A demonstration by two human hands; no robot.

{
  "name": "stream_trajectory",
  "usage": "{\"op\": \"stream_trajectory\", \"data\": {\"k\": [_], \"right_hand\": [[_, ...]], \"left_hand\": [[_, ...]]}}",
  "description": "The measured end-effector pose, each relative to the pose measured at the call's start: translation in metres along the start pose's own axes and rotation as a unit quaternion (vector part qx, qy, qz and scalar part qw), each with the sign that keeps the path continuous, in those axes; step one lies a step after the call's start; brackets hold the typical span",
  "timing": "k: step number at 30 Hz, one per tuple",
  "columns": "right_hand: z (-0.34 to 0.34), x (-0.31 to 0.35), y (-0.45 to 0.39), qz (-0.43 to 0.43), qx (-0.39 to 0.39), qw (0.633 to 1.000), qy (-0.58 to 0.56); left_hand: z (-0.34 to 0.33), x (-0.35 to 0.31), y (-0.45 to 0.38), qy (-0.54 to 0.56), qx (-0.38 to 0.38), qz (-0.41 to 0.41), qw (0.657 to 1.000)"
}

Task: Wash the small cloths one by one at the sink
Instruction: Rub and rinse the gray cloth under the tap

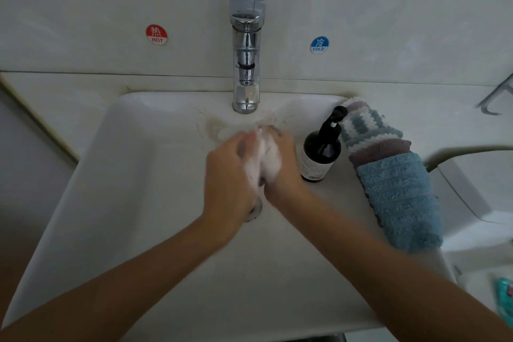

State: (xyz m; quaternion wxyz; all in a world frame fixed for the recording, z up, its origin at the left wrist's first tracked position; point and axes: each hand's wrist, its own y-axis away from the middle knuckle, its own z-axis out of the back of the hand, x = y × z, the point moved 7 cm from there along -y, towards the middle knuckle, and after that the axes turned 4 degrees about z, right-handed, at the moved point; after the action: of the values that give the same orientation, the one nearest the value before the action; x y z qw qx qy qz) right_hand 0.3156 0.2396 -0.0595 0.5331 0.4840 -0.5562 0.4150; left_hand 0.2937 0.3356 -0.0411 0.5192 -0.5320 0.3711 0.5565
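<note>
Now our left hand (227, 175) and right hand (280, 166) squeeze one soapy cloth (263, 158) over the sink (138, 175), fingers curled round it, to scrub it.

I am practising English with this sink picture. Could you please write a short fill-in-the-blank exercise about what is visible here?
1. Both hands, the left hand and the right hand, rub a soapy white cloth over the ____.
2. The red sticker on the wall says ____.
3. The dark pump bottle stands between the hands and the ____ cloths.
4. The blue sticker says ____.

Missing words: sink; HOT; folded; COLD
</note>
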Motion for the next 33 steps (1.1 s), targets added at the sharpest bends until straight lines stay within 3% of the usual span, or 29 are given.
{"op": "stream_trajectory", "data": {"k": [3, 6, 12, 17, 22, 25, 28, 33], "right_hand": [[0.006, 0.0, -0.003, 0.022, -0.014, 0.999, 0.042], [-0.001, 0.003, 0.021, 0.067, 0.003, 0.995, 0.069], [0.005, 0.002, -0.005, 0.058, -0.004, 0.996, 0.064], [-0.006, -0.002, 0.015, 0.076, 0.011, 0.992, 0.1], [0.002, -0.008, -0.011, 0.03, -0.025, 0.998, 0.056], [-0.001, -0.001, 0.006, 0.068, 0.015, 0.992, 0.107], [-0.006, 0.004, 0.018, 0.051, 0.027, 0.996, 0.068], [0.008, 0.003, 0.002, -0.012, -0.045, 0.998, -0.043]], "left_hand": [[-0.006, -0.004, 0.007, -0.009, 0.03, -0.022, 0.999], [0.003, 0.005, -0.026, -0.009, -0.008, 0.007, 1.0], [-0.007, -0.01, 0.012, -0.018, 0.019, -0.054, 0.998], [0.007, 0.003, -0.032, -0.021, -0.035, -0.013, 0.999], [-0.003, -0.01, 0.012, -0.03, 0.006, -0.066, 0.997], [0.002, -0.002, -0.01, -0.012, -0.026, -0.035, 0.999], [0.006, 0.006, -0.023, 0.013, -0.036, -0.01, 0.999], [-0.012, -0.005, 0.013, -0.007, 0.024, -0.053, 0.998]]}}
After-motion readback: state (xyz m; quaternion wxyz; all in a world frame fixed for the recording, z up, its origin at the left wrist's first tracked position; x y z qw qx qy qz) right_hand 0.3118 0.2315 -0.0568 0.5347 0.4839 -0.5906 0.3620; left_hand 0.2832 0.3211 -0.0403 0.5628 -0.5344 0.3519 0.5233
